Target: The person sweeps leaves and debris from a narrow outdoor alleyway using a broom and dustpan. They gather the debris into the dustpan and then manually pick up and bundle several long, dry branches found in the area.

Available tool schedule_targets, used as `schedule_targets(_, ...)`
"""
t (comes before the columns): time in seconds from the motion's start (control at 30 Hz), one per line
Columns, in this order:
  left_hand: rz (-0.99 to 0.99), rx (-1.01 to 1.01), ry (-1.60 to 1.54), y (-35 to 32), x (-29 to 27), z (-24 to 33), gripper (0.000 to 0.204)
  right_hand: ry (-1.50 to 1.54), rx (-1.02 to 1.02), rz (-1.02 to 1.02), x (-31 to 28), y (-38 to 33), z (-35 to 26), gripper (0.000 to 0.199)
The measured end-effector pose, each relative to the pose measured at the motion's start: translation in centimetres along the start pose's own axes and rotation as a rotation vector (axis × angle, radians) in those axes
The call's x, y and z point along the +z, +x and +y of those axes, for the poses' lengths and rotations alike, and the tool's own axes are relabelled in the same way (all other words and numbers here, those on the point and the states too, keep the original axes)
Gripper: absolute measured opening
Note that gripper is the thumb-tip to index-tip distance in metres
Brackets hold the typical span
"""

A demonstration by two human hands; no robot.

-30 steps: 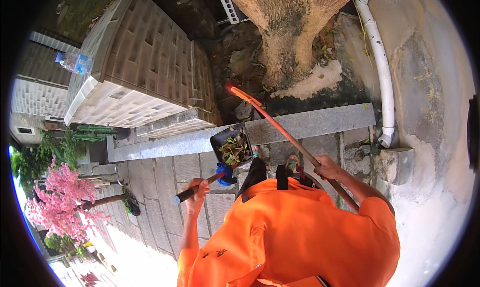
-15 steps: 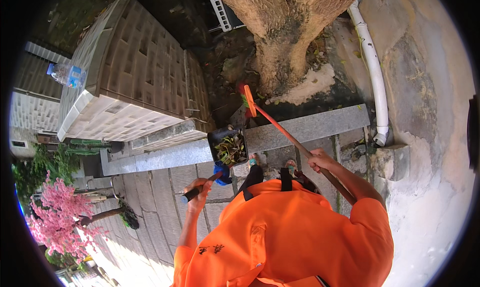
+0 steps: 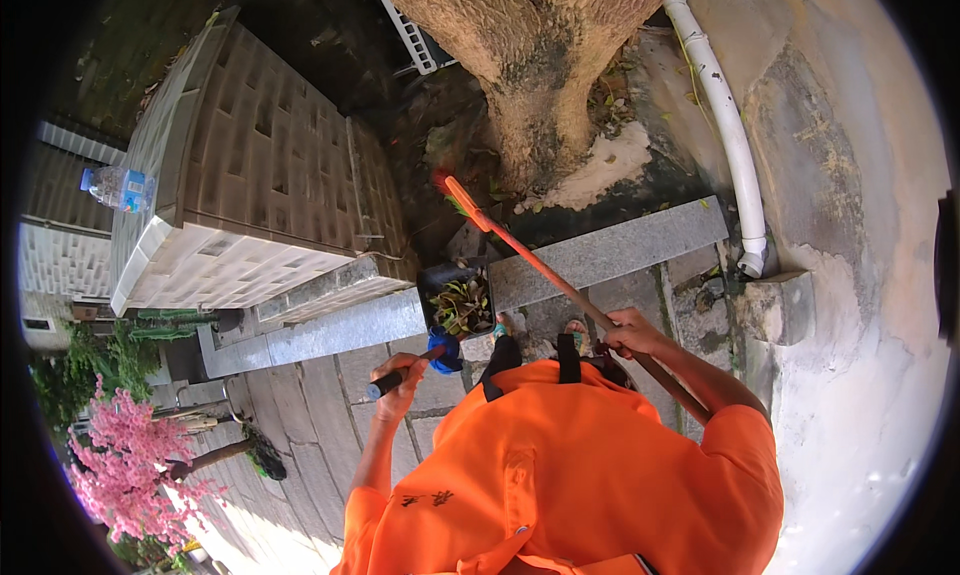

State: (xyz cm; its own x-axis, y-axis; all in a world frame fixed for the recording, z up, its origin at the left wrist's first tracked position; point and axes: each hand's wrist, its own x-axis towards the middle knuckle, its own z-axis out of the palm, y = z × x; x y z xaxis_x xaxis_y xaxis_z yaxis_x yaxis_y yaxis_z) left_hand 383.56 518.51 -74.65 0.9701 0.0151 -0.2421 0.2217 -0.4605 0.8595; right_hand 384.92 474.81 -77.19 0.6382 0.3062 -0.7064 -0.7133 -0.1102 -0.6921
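My left hand (image 3: 398,377) is closed round the dark-gripped handle of a black dustpan (image 3: 448,274), which has blue material wrapped at the handle's base. Brown and green leaves (image 3: 461,306) fill the pan, which stands at the stone curb in front of my feet. Around the long reddish-brown shaft of a broom (image 3: 548,271) my right hand (image 3: 632,333) is closed. The broom's orange head with red bristles lies past the curb, over the dark soil left of the tree trunk (image 3: 540,125). Its bristle ends are blurred.
A granite curb (image 3: 620,250) crosses ahead, edging grey paving (image 3: 315,405). At left stands a tiled block (image 3: 270,145) with a plastic bottle (image 3: 120,188) on top. A white drainpipe (image 3: 728,125) runs down the right wall. A pink-blossomed tree (image 3: 130,460) is at far left.
The broom head has swung left and farther out over the soil, away from the dustpan. Both hands keep their grips, and the dustpan stays by the curb. The whole view has shifted slightly.
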Motion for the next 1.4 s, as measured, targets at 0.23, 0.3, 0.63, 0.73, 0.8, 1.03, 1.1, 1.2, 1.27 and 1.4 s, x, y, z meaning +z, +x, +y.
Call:
schedule_targets(0.23, -0.047, 0.022, 0.005, 0.5, 0.1, 0.5, 0.021, -0.258, -0.108, 0.036, 0.1, 5.8, 1.1, 0.012)
schedule_targets(0.3, -0.051, 0.042, -0.001, 0.7, 0.1, 1.0, 0.02, -0.245, -0.126, 0.023, 0.3, 5.2, 0.9, 0.014)
schedule_targets(0.63, -0.18, 0.159, 0.014, 7.3, -1.5, 3.9, 0.011, -0.185, -0.099, 0.072, 1.4, -2.0, -2.0, 0.016)
schedule_targets(0.73, -0.243, 0.207, -0.003, 10.9, -2.4, 3.3, 0.01, -0.151, -0.097, 0.099, 1.1, -2.3, -1.0, 0.017)
schedule_targets(0.8, -0.263, 0.202, 0.009, 13.6, -3.0, 3.0, 0.011, -0.137, -0.09, 0.12, 0.9, -2.8, -0.3, 0.019)
schedule_targets(1.03, -0.249, 0.197, 0.013, 23.9, -3.3, -0.9, 0.011, -0.188, -0.032, 0.209, 3.2, -5.5, -1.1, 0.027)
schedule_targets(1.1, -0.238, 0.224, 0.086, 27.0, -3.2, -2.4, 0.012, -0.174, -0.01, 0.234, 4.2, -5.8, -1.3, 0.028)
schedule_targets(1.2, -0.248, 0.318, 0.153, 31.5, -2.5, -4.1, 0.014, -0.144, 0.047, 0.271, 5.9, -5.9, -1.9, 0.029)
schedule_targets(1.27, -0.255, 0.334, 0.153, 34.0, -2.0, -5.7, 0.014, -0.104, 0.07, 0.292, 6.8, -5.5, -1.6, 0.033)
schedule_targets(1.4, -0.26, 0.297, 0.193, 38.6, -0.6, -8.4, 0.014, -0.065, 0.128, 0.308, 8.5, -4.2, -4.1, 0.039)
